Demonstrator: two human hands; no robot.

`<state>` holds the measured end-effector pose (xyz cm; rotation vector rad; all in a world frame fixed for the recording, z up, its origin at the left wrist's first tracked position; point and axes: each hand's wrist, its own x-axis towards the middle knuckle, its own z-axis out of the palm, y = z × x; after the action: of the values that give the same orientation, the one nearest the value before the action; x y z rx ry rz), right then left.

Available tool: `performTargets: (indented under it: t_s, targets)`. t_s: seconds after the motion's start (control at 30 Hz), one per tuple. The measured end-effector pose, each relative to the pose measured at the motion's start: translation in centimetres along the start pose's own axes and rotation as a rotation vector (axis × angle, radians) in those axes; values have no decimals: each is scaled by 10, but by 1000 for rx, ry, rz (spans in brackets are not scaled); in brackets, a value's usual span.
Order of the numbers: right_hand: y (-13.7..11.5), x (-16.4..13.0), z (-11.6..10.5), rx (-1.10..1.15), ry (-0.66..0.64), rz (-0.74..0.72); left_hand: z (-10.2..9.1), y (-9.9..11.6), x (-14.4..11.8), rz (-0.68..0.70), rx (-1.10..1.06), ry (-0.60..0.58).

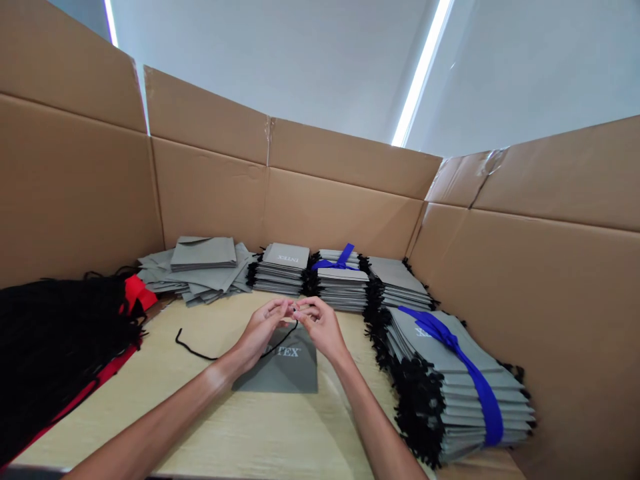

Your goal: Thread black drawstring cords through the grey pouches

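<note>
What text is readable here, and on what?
"TEX": flat grey pouch on the table; preceding letters obscured, tiny mark after it too small to read.
"INTEX": top of the grey pouch stack at back centre.
"X": grey pouch bundle at right; the rest is covered by its blue fabric ribbon or too blurred.

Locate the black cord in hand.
In the head view, the black cord runs leftward from between left hand and right hand over the gray pouch and table.

The desk [145,380] has room between the string heap [55,347] and the thin cord [197,355]; gray piles [460,400] and cardboard walls [340,200] block the back.
</note>
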<state>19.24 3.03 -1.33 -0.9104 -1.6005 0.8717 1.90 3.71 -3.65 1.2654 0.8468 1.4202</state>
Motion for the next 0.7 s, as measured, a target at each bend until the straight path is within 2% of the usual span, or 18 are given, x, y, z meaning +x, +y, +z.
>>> performTargets:
  t_s: [0.07, 0.17, 0.27, 0.33, 0.37, 0.4, 0.47, 0.53, 0.6, 0.67, 0.7]
  targets:
    - [-27, 3, -12, -169, 81, -50, -5, 1, 6, 54, 122, -3]
    - [-88, 13, -38, -428, 187, -207, -17, -6, 16, 200, 436, -70]
    - [-155, 30, -63, -643, 323, -370, -29, -26, 23, 334, 721, -186]
    - [-184, 40, -73, -765, 438, -426, -33, -40, 25, 365, 828, -262]
    - [-190, 43, -75, -824, 467, -440, -34, -47, 26, 367, 862, -291]
    - [-190, 45, -74, -877, 467, -449, -35, -52, 26, 365, 887, -310]
    - [-170, 42, -65, -979, 338, -409, -35, -57, 26, 361, 910, -315]
    - [-130, 31, -51, -1039, 54, -289, -34, -57, 24, 372, 914, -302]
    - [-80, 19, -37, -1025, -248, -84, -33, -55, 22, 375, 935, -302]
    - [-34, 9, -30, -818, -535, 105, -30, -51, 21, 369, 977, -309]
    - [-15, 6, -28, -658, -633, 216, -28, -49, 20, 367, 995, -308]
